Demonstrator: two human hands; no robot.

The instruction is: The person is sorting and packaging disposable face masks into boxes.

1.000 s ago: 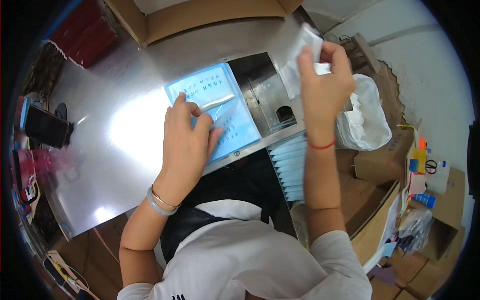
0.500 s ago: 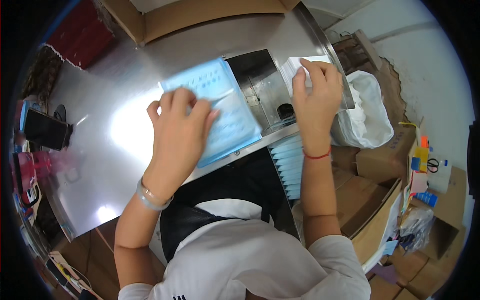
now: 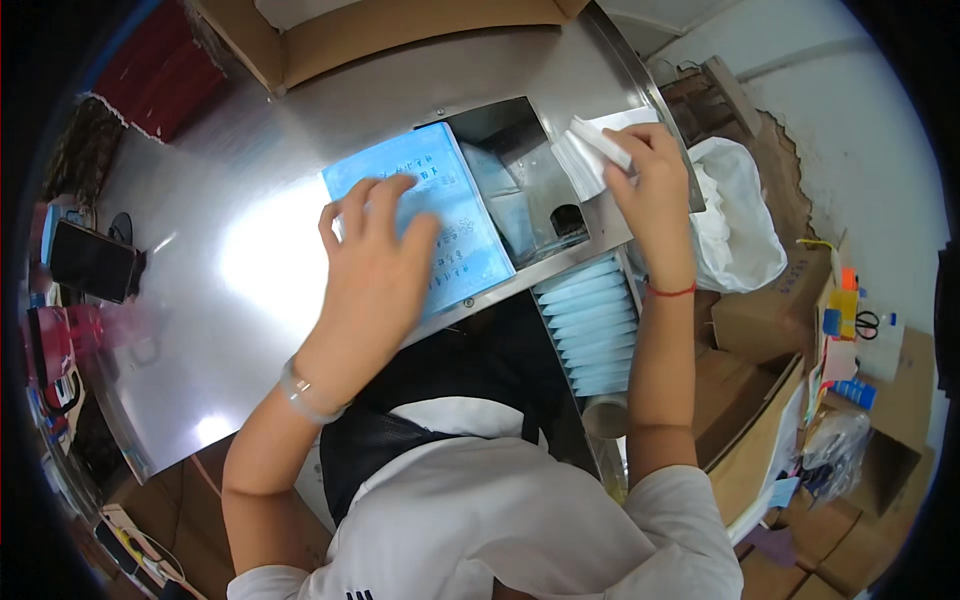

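Observation:
A light blue flat packet (image 3: 440, 190) lies on the shiny steel table (image 3: 230, 260), beside a rectangular opening (image 3: 520, 190) in the tabletop. My left hand (image 3: 375, 260) rests flat on the packet with its fingers spread. My right hand (image 3: 650, 180) is at the right edge of the opening and pinches a white folded sheet (image 3: 590, 150) between its fingers. A row of several blue packets (image 3: 590, 325) stands on edge in a tray below the table's front edge, between my arms.
A brown cardboard box (image 3: 400, 30) stands at the table's far edge. A black phone (image 3: 90, 262) lies at the left. A white plastic bag (image 3: 735, 220) hangs to the right, with cardboard boxes (image 3: 760, 320) and small items beyond it.
My right hand has come down from above with the white sheet to the opening's right edge. My left hand has shifted slightly on the blue packet, fingers spreading.

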